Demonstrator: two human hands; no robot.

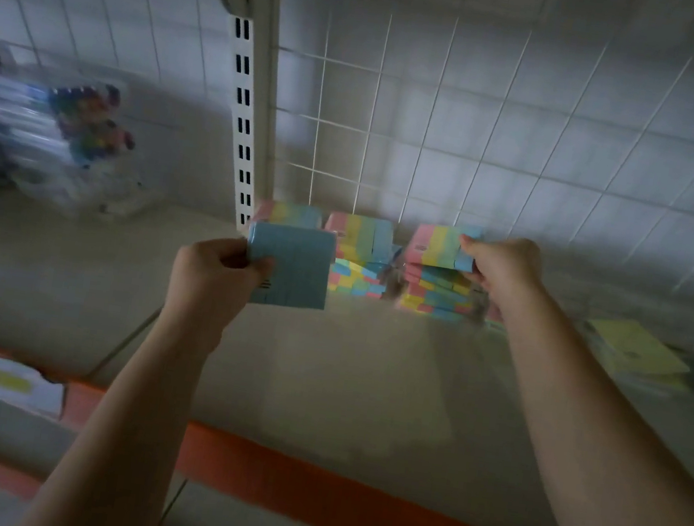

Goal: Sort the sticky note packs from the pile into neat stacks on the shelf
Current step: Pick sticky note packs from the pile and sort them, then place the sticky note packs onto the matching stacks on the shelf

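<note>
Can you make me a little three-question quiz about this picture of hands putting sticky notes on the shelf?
1. True or false: the left hand holds a plain light-blue square sticky note pack.
2. What does the right hand pinch? A) a marker pen B) a rainbow-striped sticky note pack C) nothing
3. Fill in: the clear plastic packs of coloured marker pens lie to the ____ of the white slotted metal shelf post.

Key: 1 true; 2 B; 3 left
</note>
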